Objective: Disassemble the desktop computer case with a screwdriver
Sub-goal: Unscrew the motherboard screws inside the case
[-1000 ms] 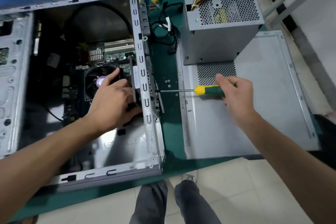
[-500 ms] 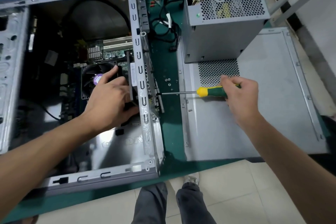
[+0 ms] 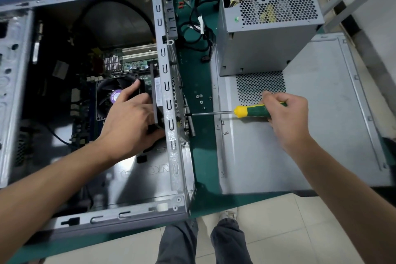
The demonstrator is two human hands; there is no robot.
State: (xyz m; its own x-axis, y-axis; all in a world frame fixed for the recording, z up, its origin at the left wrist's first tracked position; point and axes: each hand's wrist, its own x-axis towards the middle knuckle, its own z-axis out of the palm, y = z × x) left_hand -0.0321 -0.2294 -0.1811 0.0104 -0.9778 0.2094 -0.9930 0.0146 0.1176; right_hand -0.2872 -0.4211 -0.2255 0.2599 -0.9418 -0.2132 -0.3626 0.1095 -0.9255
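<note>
Driving a screw at the rear wall of an open grey metal desktop computer case [image 3: 169, 135], a person works with both bare hands on a green bench mat [image 3: 201, 83]. The right hand [image 3: 287, 118] wraps its curled fingers round the green-and-yellow plastic handle of a slim steel screwdriver [image 3: 250, 111]. From that grip the shaft runs level toward the case, and its tip meets the case's perforated back wall; the screw head itself is too small to make out.

Just inside that wall, opposite the tip, the left hand [image 3: 130, 122] grips a flat black slab-shaped part [image 3: 153, 96], probably a rear fan or bracket, with fingers curled round its edge and the thumb lying over a black round cooler fan with a purple hub label [image 3: 113, 96] on the green motherboard [image 3: 132, 64].

Beneath the right hand lies the removed flat grey side panel [image 3: 321, 135], and beyond it stands a boxy grey perforated power supply with yellow and purple wires [image 3: 267, 28]. Between tip and handle, small loose silver screws [image 3: 200, 98] rest on the mat.

Risks, as a judgement: the tip could slip out of the screw if the shaft tilts, scraping metal or jabbing toward the left hand. Once freed, the black part could drop onto the motherboard if the left hand's hold loosens. The screw might also roll off the bench.
</note>
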